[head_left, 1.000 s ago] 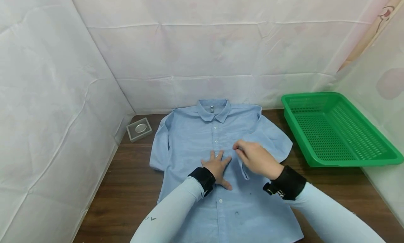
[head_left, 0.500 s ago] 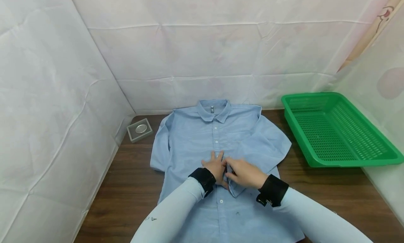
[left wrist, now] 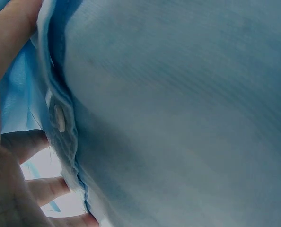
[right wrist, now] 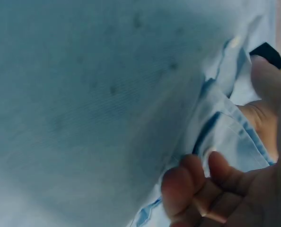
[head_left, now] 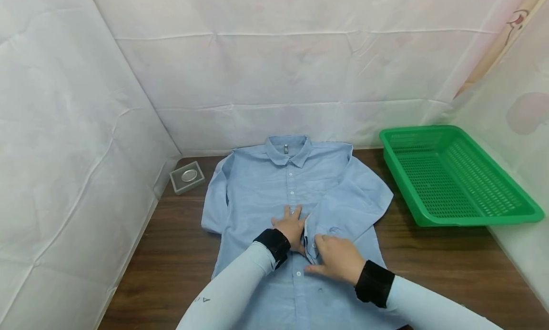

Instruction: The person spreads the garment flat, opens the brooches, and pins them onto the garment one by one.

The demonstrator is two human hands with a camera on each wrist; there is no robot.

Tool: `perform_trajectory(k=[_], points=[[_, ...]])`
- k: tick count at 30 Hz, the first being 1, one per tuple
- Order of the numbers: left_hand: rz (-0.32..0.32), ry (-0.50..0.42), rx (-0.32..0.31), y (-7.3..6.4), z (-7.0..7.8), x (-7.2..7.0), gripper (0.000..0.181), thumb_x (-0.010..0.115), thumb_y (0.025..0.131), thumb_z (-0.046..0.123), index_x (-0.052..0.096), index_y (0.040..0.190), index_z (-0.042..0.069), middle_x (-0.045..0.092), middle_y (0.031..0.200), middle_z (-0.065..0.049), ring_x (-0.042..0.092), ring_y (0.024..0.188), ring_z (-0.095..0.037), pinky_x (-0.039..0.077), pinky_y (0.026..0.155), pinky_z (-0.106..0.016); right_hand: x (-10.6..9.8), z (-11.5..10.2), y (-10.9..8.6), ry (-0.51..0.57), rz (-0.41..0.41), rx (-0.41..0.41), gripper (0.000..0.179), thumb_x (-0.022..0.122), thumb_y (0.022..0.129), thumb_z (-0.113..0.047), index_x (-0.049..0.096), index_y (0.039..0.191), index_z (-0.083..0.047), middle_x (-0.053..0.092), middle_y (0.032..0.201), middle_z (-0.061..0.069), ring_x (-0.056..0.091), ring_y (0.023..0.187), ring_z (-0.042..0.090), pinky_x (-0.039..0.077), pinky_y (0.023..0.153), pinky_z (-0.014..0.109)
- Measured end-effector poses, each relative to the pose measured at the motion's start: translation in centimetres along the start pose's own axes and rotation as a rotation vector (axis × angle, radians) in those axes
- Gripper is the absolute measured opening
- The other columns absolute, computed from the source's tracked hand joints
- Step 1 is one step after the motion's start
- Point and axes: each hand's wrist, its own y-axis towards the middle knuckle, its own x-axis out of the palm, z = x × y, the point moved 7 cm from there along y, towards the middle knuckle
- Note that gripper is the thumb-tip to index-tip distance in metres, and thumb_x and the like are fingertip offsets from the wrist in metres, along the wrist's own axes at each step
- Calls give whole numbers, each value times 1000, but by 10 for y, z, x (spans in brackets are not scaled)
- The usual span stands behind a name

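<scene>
A light blue button-up shirt (head_left: 257, 192) lies front up on the brown table, its collar toward the back wall. Its right-hand sleeve (head_left: 349, 211) is folded inward across the front, with the cuff (head_left: 312, 232) by the placket. My left hand (head_left: 290, 229) rests on the middle of the shirt, fingers spread, its thumb side partly hidden by the cuff. Over the lower edge of that sleeve, my right hand (head_left: 339, 258) lies with loosely bent fingers and thumb apart. In the right wrist view its fingertips (right wrist: 176, 182) are beside the cuff (right wrist: 240, 137). A cuff button (left wrist: 60, 118) shows in the left wrist view.
A green plastic basket (head_left: 399, 187) stands at the right, close to the shirt's shoulder side. A small grey box (head_left: 187, 176) with a round silver piece sits at the back left. White sheets (head_left: 257, 73) wall the dark wooden table (head_left: 171, 258) at the back and sides.
My right hand has carried the sleeve's cuff leftward to my left hand, let it go, and slid down slightly. The sleeve now lies flatter over the shirt front; the left hand has stayed put.
</scene>
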Motion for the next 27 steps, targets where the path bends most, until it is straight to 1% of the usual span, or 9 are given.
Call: perform_trajectory(k=[4,9,11,13,16,19,23,25,27], points=[[-3,-9,16,0,2,-3,116,83,56,66,27,152,34,17,159,-10,17,141,-46,36,87,-75,3,-2,1,-97,34,6,51,77,75,-53,58,93,-9,55,72,-2,56,60,14,44,49,32],[5,-14,21,0,2,-2,119,82,54,68,25,153,35,17,159,-9,18,140,-46,36,87,-74,3,-6,2,-134,62,-27,27,75,79,-31,61,85,-9,54,70,0,56,56,16,45,47,33],[21,-9,22,-1,1,-1,119,81,54,70,25,153,35,18,159,-9,18,141,-45,36,87,-73,3,-8,3,-138,69,-51,19,73,79,-24,60,80,-10,53,68,0,55,55,15,45,46,32],[50,-7,30,-4,-1,0,117,78,56,73,26,153,32,19,158,-10,19,141,-43,36,89,-72,3,-8,3,-138,65,-64,15,72,79,-21,62,81,-10,54,69,1,56,56,15,46,47,32],[93,20,57,-12,-1,5,111,69,63,77,30,152,24,20,158,-12,19,143,-38,34,95,-69,-4,-5,3,-130,47,-41,13,69,81,-18,63,85,-8,55,70,1,57,58,15,46,48,31],[124,49,100,-26,4,9,105,62,71,78,34,150,16,22,157,-14,19,144,-34,31,103,-62,-23,4,2,-154,76,4,13,67,82,-16,58,83,-7,51,64,0,51,52,13,42,44,30],[132,87,200,-45,20,11,103,55,76,78,31,151,11,22,157,-14,19,144,-29,27,110,-51,-65,21,0,-205,223,29,17,66,82,-11,49,79,-9,39,54,-3,37,41,10,31,36,27],[135,88,259,-52,28,11,104,55,76,78,30,151,10,23,157,-14,20,144,-28,27,111,-48,-87,33,0,-186,300,29,15,63,83,-7,48,82,-9,35,52,-5,33,38,9,28,35,26],[135,81,302,-57,35,11,104,55,76,77,29,152,11,23,157,-13,20,144,-28,28,112,-46,-105,45,1,-108,326,33,11,58,86,-4,49,87,-9,34,53,-6,31,39,7,28,37,25]])
